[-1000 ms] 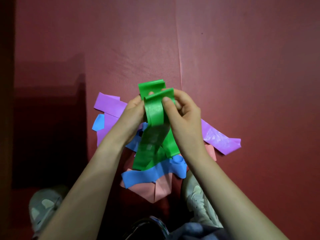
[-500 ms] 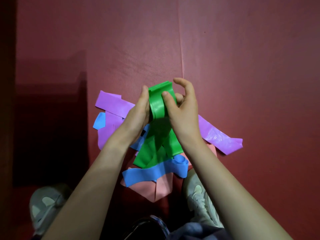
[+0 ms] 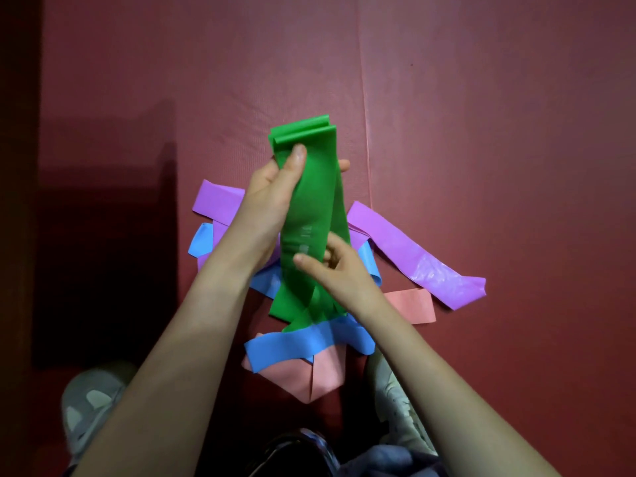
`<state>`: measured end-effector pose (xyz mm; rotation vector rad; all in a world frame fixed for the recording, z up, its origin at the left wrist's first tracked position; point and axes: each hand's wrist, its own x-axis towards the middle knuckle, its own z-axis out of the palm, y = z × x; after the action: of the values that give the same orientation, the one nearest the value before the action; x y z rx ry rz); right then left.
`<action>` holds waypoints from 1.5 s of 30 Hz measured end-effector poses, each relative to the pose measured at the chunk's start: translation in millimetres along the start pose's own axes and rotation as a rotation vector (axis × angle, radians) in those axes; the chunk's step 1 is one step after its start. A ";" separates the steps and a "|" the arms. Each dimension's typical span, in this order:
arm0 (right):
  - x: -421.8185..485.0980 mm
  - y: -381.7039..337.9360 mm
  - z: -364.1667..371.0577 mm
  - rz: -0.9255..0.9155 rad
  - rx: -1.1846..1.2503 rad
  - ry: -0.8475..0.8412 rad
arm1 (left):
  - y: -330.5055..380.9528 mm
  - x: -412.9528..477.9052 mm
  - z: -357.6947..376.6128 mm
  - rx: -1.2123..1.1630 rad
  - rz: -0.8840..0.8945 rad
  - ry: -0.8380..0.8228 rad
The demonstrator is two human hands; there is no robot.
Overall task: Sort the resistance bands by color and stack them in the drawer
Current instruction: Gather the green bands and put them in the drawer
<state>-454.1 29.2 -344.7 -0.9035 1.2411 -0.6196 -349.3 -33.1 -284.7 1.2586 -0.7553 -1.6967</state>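
The left hand [image 3: 272,191] grips the folded green band [image 3: 318,201] near its top, while the right hand [image 3: 344,273] pinches it lower down. Purple bands [image 3: 413,256], blue bands [image 3: 292,346] and pink bands [image 3: 323,376] lie beneath.

Beyond the left hand [image 3: 272,191] and right hand [image 3: 339,270] the red mat [image 3: 481,115] lies open. Under and beside them purple bands [image 3: 413,259], blue bands [image 3: 296,346] and pink bands [image 3: 309,376] clutter it; shoes [image 3: 395,407] flank the nearer side
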 end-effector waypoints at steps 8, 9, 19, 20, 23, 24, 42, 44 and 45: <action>-31.7 27.5 -1.9 0.133 -0.148 -0.125 | 12.1 -4.6 2.8 -0.004 0.012 -0.002; -36.0 25.4 -4.6 0.097 -0.173 -0.087 | 15.3 -4.9 2.9 -0.010 0.021 -0.005; -20.6 16.6 -38.1 -0.021 -0.560 0.272 | 38.9 -1.5 28.9 -0.041 0.072 -0.082; -12.7 19.0 -40.7 -0.024 -0.602 0.289 | 37.2 0.7 29.7 -0.034 0.061 -0.082; 4.8 18.0 -45.7 -0.011 -0.657 0.372 | 31.0 8.5 29.3 0.000 0.044 -0.071; 7.5 17.8 -46.1 -0.024 -0.641 0.409 | 29.5 10.6 29.0 0.007 0.044 -0.069; 9.4 23.0 17.7 -0.058 -1.432 0.021 | -2.1 5.7 12.0 -0.074 -0.044 -0.008; 13.6 19.1 20.3 -0.011 -1.505 -0.038 | -4.4 5.5 11.1 -0.064 -0.046 0.002; 14.3 17.0 20.0 -0.028 -1.474 -0.051 | -5.1 5.5 10.7 -0.063 -0.047 0.005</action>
<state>-432.5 31.2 -365.2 -2.0949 1.5685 0.4594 -361.6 -36.1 -288.2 1.2458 -0.6690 -1.7410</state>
